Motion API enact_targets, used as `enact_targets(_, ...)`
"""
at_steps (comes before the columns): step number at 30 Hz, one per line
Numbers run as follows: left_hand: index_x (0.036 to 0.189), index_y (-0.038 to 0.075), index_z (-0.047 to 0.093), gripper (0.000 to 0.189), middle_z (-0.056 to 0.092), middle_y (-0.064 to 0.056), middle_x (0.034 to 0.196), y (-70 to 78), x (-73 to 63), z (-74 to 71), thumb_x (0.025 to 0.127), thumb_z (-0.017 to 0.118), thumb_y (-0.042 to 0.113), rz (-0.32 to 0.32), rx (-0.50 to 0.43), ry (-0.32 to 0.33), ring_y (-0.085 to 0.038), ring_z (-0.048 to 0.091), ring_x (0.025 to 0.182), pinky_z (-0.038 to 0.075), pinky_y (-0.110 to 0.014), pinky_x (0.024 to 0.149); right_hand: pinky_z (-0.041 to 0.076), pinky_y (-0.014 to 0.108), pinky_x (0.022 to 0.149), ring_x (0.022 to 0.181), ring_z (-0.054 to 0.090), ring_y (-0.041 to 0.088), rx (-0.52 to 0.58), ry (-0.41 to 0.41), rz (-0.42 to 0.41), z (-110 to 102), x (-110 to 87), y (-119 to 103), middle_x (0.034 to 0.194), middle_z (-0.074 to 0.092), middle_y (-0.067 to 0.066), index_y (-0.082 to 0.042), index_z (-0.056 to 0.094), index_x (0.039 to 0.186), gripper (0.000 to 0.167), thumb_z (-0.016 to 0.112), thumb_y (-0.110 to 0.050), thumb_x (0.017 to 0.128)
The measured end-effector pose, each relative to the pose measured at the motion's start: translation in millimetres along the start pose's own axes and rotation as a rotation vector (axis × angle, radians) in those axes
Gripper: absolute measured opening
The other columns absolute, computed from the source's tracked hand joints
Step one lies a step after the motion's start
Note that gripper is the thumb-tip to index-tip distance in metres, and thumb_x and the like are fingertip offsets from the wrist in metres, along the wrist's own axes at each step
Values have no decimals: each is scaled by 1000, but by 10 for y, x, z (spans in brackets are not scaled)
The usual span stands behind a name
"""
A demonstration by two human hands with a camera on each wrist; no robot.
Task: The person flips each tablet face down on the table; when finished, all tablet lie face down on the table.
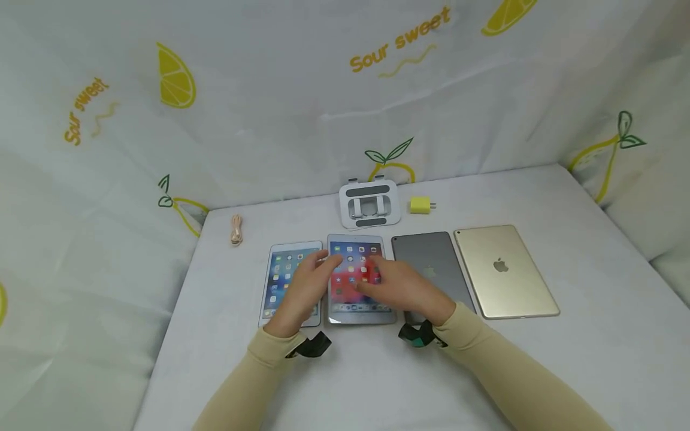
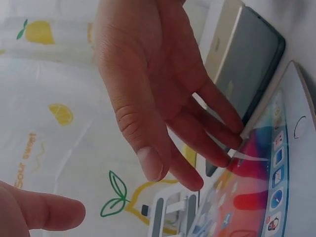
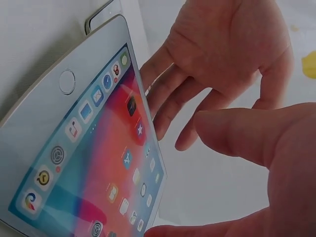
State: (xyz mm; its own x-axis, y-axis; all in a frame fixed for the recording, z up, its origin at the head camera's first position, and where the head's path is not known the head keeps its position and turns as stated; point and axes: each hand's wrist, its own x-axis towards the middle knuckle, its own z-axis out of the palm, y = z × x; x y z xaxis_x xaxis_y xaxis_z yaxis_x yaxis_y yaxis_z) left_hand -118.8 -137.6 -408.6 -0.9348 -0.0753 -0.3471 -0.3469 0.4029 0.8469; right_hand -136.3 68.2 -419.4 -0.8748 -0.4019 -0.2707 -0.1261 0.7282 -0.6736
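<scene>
A tablet with a lit red and blue home screen (image 1: pixel 347 297) lies face up in the middle of the row. My left hand (image 1: pixel 302 284) is at its left edge, thumb and fingers loosely spread, partly covering a second white tablet (image 1: pixel 274 281). From the other side my right hand (image 1: pixel 412 288) reaches over the lit screen's right part with relaxed fingers, the forearm side overlapping a dark grey tablet (image 1: pixel 426 246) lying back up. In the right wrist view, the right thumb (image 3: pixel 237 131) stands out above the screen (image 3: pixel 111 163), and the left hand's fingers hang by the tablet's far edge.
A gold tablet (image 1: pixel 509 287) lies back up at the right end of the row. Behind the row are a white folding stand (image 1: pixel 368 224) and a yellow charger plug (image 1: pixel 419 205). A coiled cable (image 1: pixel 236 230) lies at the left. A lemon-print cloth (image 1: pixel 259 120) hangs behind the table.
</scene>
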Motion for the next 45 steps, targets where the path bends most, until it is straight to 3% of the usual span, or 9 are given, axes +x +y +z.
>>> enact_targets(5,163,10,45,76,49,-17,166,6,-30,-58,104,61,55,-9,-6,-12,-42,50,151,42,-69,122,65,52,98,114,71,31,19,-13,6,27,2,2,138,71,19,0,49,159,77,70,-46,101)
enact_targets(12,165,11,43,74,50,-17,166,61,-77,-153,106,61,52,19,-43,-37,-41,60,140,52,-62,116,61,56,103,120,70,33,68,-2,15,35,7,-13,145,68,19,-3,49,160,75,68,-48,102)
enact_targets(17,165,11,41,72,46,-14,169,76,-81,-193,107,61,49,68,-59,-56,-39,52,149,51,-61,117,60,58,105,129,66,36,124,-1,32,36,14,-29,151,64,19,-4,47,161,79,68,-53,102)
enact_targets(20,165,12,42,71,46,-13,168,79,-80,-196,107,61,48,78,-63,-52,-38,53,148,51,-60,117,60,59,105,132,65,37,143,-4,43,41,15,-38,153,63,19,-5,46,162,82,68,-55,102)
enact_targets(27,163,16,46,65,50,-11,165,80,-90,-169,107,61,45,98,-82,-47,-39,66,130,52,-61,116,61,58,103,130,65,37,171,-3,66,59,26,-37,152,63,19,-7,48,161,82,67,-59,100)
enact_targets(33,161,16,50,60,54,-8,162,112,-109,-135,108,62,41,152,-132,-48,-34,67,130,53,-55,117,61,58,104,131,64,38,200,-5,62,60,47,-28,153,62,18,-9,46,163,86,64,-65,100)
enact_targets(45,158,22,55,52,58,-3,156,113,-129,-87,109,59,38,212,-198,-84,-32,71,124,47,-62,121,55,62,111,136,64,35,303,-22,42,63,60,-29,150,65,13,-14,43,166,94,63,-74,96)
